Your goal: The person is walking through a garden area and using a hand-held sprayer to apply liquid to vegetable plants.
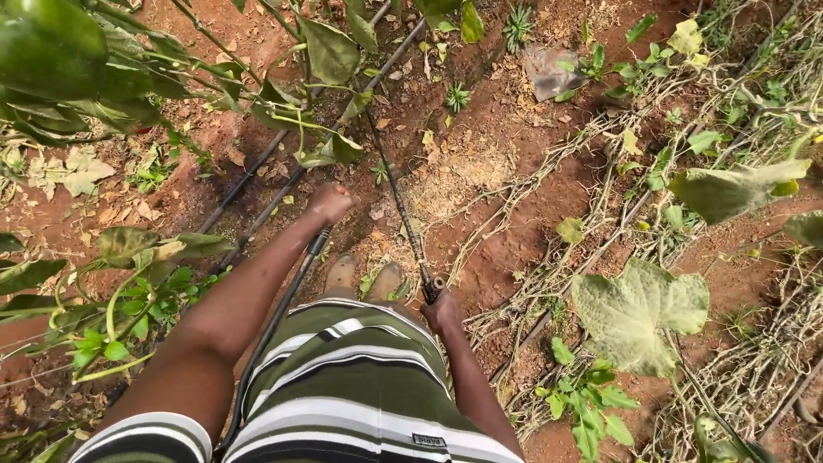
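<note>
Red soil [506, 146] carries dry vines and black drip lines along the row. A thin black hose [403, 214] runs up the bed; the right hand [441, 310] has its fingers closed round its near end, lifting it. The left hand [330, 203], fingers curled, grips another black pipe [283, 313] beside the leafy plants [129, 283].

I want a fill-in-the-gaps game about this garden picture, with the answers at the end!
1. The left hand grips a thin black ____ that runs along the ground.
2. The right hand holds the end of another black hose, with the arm hanging on the ____ side of the body.
3. The soil between the plants is reddish-____ in colour.
4. The person's shirt has green and white ____.

Missing words: hose; right; brown; stripes
</note>
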